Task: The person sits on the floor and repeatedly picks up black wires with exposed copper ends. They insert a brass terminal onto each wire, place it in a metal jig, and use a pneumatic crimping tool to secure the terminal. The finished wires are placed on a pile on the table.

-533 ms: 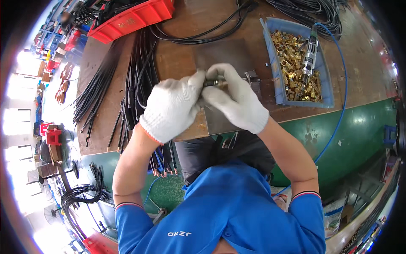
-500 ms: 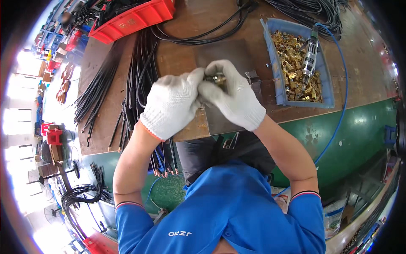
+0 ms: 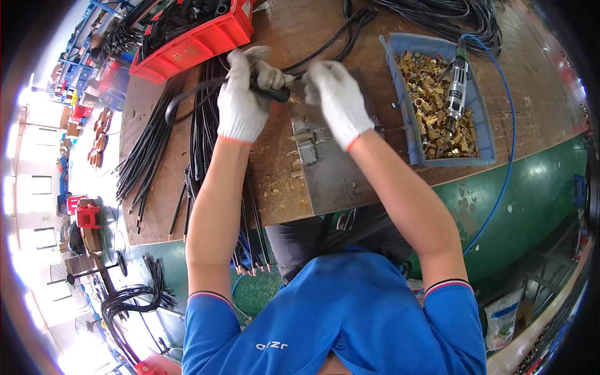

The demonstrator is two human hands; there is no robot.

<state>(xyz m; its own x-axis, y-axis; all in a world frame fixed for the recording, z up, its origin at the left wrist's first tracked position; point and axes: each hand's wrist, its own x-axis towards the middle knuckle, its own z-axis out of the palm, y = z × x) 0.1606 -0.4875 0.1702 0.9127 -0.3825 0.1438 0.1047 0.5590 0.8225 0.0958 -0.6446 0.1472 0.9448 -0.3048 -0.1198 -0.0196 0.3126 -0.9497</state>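
- Currently mid-assembly: left hand is closed around the end of a black cable, fingers wrapped tight on it, near the far edge of the wooden bench.
- Right hand sits just beside the cable end, fingers curled in a pinch toward it; something small and brass-coloured shows between the two gloves, too small to tell what it is or whether the right fingers have it gripped.
- Done, as far as I can judge: a bundle of black cables lies along the bench's left side, some ends hanging off the near edge with coloured tips. Cannot tell whether those are finished or waiting.
- Left: the blue tray at the right of the bench is well filled with brass fittings, so plenty of stock remains, by my read.
- Cable in hand: black, smooth sheath, flexible; it loops back toward the left from the fist and runs across the far part of the bench.
- A power screwdriver lies in the tray on top of the fittings, untouched, its blue hose trailing off the near right edge.
- A grey metal plate with a small fixture lies under the hands; a red bin stands at the far left corner.
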